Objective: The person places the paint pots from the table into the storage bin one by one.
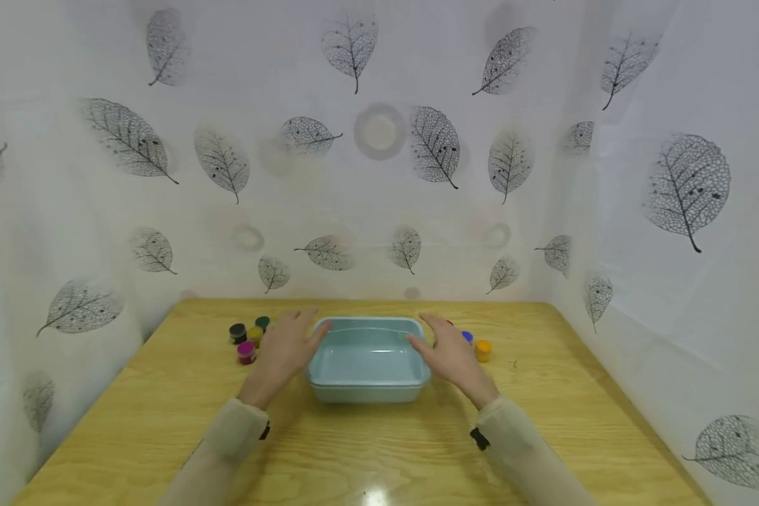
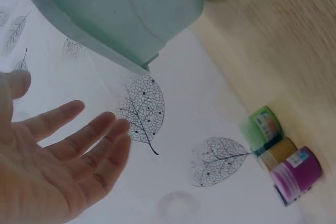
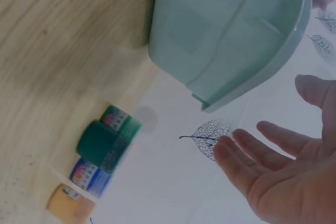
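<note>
A pale blue-green plastic basin (image 1: 370, 393) stands on the wooden table, in the middle of the head view. To its left is my left hand (image 1: 286, 348), fingers spread and slightly bent, holding nothing. My right hand (image 1: 450, 355) mirrors it at the basin's right side, also holding nothing. Both wrist views show a gap between the left fingers (image 2: 84, 145) or right fingers (image 3: 257, 156) and the basin wall (image 2: 131, 19). From the head view alone, contact at the rim is hard to judge.
Left of the basin stand several small paint jars, among them a magenta jar (image 1: 247, 353) and a black jar (image 1: 237, 333). On the right are more, including an orange jar (image 1: 483, 351) and a blue jar (image 1: 467, 338). Leaf-printed curtains (image 1: 379, 204) enclose the table (image 1: 367, 450).
</note>
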Available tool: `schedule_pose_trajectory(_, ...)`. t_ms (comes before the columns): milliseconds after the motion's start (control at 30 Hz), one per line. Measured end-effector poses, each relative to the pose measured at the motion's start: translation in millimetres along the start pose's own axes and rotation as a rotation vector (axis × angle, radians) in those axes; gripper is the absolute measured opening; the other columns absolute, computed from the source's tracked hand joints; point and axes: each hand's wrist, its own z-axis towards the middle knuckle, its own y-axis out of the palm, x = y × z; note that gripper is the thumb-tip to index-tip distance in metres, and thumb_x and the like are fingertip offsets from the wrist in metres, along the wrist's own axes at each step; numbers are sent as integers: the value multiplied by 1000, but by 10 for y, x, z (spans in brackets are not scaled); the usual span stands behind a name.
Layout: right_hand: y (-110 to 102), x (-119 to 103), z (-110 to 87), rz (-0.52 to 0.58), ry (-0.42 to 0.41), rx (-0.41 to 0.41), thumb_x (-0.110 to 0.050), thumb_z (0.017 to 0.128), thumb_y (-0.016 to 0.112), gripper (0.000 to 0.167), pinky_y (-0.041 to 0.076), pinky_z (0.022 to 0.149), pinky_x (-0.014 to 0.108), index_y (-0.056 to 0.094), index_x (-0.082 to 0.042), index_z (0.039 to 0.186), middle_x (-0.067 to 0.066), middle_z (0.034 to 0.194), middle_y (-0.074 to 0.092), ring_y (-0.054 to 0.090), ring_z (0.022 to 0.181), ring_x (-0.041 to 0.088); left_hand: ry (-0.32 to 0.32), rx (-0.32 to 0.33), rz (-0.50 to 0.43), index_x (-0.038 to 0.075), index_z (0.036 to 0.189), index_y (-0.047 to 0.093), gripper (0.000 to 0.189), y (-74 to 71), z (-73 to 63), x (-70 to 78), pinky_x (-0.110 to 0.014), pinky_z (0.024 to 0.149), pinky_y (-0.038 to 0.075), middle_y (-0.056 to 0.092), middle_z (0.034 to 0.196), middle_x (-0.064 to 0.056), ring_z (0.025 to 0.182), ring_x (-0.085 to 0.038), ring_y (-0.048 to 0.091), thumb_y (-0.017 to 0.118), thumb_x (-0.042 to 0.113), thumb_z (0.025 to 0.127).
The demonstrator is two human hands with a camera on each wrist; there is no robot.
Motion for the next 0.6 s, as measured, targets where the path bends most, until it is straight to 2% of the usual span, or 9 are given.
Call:
schedule_pose_trajectory(67,9,25,-12,61,7,33,-42,94,63,57,48,103,53,53,-10,140,14,139,56,55,125,35,-10,33,-45,11,141,51,63,-13,-2,-18,-61,97,48,54,140,-19,123,-42,55,41,57,100)
schedule_pose_trajectory(200,22,78,-26,196,11,89,-30,92,69,41,59,85,39,64,-7,126,12,120,67,65,104,28,-8,109,-150,11,127,63,50,-18,11,-97,-47,80,58,68,120,-13,102,-31,67,50,50,99)
schedule_pose_trajectory(267,20,101,-27,261,16,110,-24,91,70,34,60,80,35,67,-5,119,11,114,69,66,98,26,-1,146,-219,11,119,68,42,-8,32,-148,-41,73,59,72,108,-10,92,-25,68,54,46,99)
schedule_pose_trajectory(400,7,136,-15,328,19,133,-20,91,71,24,59,78,31,71,-5,110,9,104,72,67,91,21,-14,181,-327,12,107,73,35,-6,55,-242,-37,71,57,74,94,-8,85,-22,67,57,41,98)
schedule_pose_trajectory(500,3,169,-26,350,27,116,-20,91,70,19,56,73,26,73,-7,106,5,98,72,64,85,17,-32,158,-402,10,104,73,34,-11,52,-324,-33,66,55,73,86,-7,77,-20,66,58,40,98)
schedule_pose_trajectory(600,12,214,-48,411,50,73,-18,92,70,18,56,69,25,73,-6,105,6,95,71,61,80,15,-70,82,-540,8,105,72,35,-23,59,-419,-29,61,52,72,84,-8,72,-20,64,58,40,98)
